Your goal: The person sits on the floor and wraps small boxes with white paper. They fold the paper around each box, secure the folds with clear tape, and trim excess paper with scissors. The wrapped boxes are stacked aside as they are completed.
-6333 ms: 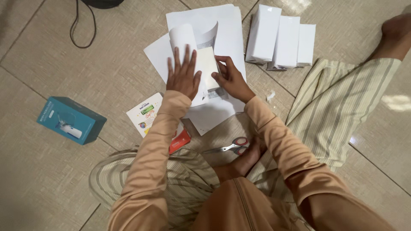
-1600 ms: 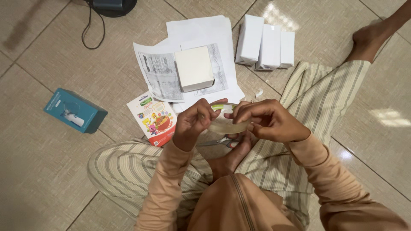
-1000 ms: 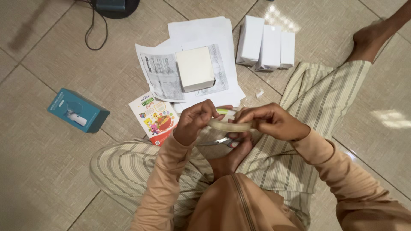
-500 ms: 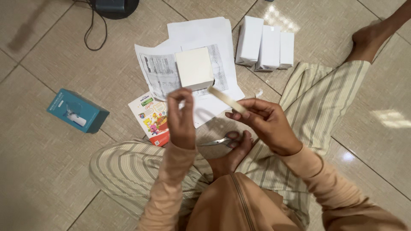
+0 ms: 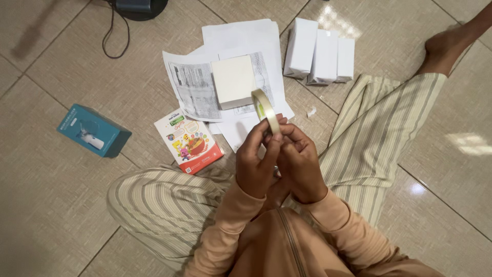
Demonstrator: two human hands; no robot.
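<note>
Your left hand (image 5: 258, 161) and right hand (image 5: 300, 161) both pinch one translucent tape roll (image 5: 266, 111); three white cartons (image 5: 319, 51) stand beyond.

My left hand (image 5: 258, 164) has come back beside my right hand (image 5: 300, 161), both pinching the tape roll (image 5: 266, 110), tipped toward twelve o'clock.
</note>
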